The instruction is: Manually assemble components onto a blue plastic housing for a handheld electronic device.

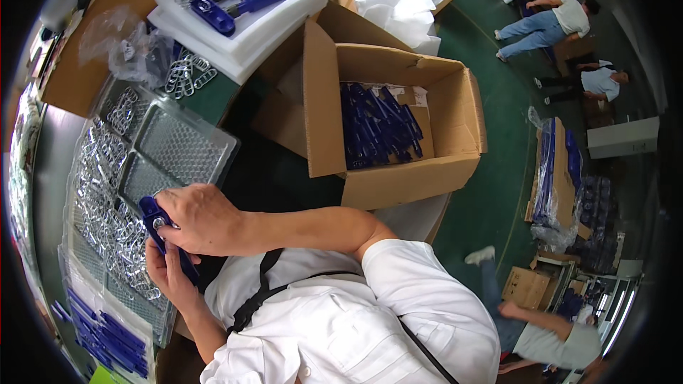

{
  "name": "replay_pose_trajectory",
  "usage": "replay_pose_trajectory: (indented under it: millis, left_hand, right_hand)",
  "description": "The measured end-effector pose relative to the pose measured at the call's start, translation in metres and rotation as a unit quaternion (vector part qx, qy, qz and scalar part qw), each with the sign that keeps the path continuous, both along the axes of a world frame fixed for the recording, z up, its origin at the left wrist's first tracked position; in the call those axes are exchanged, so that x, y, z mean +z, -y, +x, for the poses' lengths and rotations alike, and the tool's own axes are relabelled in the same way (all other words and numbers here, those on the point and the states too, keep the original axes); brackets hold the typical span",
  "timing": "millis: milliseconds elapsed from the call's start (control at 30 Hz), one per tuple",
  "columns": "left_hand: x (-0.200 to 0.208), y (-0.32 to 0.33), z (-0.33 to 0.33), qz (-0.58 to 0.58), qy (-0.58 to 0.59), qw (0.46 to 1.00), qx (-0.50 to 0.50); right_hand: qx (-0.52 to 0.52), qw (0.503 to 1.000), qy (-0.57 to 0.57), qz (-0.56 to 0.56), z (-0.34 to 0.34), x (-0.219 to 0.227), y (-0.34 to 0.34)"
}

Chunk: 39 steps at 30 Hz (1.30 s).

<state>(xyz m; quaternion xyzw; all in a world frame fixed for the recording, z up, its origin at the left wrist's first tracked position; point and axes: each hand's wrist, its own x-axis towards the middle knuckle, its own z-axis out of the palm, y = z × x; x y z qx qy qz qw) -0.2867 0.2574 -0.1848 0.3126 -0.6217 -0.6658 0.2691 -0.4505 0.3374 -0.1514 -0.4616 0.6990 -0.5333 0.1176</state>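
Note:
Both my hands meet on a long dark-blue plastic handle (151,215) above the tray. My left hand (171,276) grips its lower part, with fingers wrapped round it. At its upper end my right hand (203,219) is closed, the thumb pressing next to a small silver metal piece (159,223) on the handle. Part of the handle is hidden behind my fingers. Right beside it, a clear plastic tray (226,144) with compartments holds a heap of silver metal links (107,192). Several slim blue strips (110,334) lie close to me at the lower left.
An open cardboard box (409,181) with blue plastic parts (377,124) stands right of the tray. Stacked white foam (242,53) carries blue handles with metal links. Clear plastic bags (135,50) lie left of it. Several people and goods are on the green floor (462,78) to the right.

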Motion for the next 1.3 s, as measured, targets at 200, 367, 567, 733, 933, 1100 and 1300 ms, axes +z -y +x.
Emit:
replay_pose_trajectory:
  millis: [200, 367, 567, 733, 933, 1100, 1300]
  left_hand:
    - [0.034, -0.004, -0.005, 0.041, 0.015, 0.998, -0.038]
    - [0.033, -0.005, 0.006, 0.119, -0.038, 0.990, -0.065]
    - [0.024, -0.001, 0.028, 0.121, -0.068, 0.989, -0.056]
    - [0.028, 0.007, 0.042, 0.094, -0.053, 0.994, -0.021]
    - [0.026, 0.009, 0.051, 0.074, -0.035, 0.996, 0.036]
    - [0.019, 0.013, 0.059, 0.096, -0.044, 0.994, 0.034]
    - [0.016, 0.016, 0.059, 0.178, -0.115, 0.977, 0.016]
  right_hand:
    - [0.124, 0.921, 0.354, 0.109, -0.007, 0.038, -0.002]
    - [0.169, 0.926, 0.327, 0.082, -0.005, 0.035, -0.002]
    - [0.181, 0.937, 0.264, 0.142, 0.004, 0.039, 0.016]
    - [0.186, 0.939, 0.253, 0.142, 0.024, 0.043, 0.033]
    - [0.162, 0.960, 0.161, 0.162, 0.043, 0.032, 0.047]
    - [0.172, 0.973, 0.113, 0.100, 0.048, 0.025, 0.048]
    - [0.180, 0.926, 0.313, 0.111, 0.047, 0.030, 0.045]
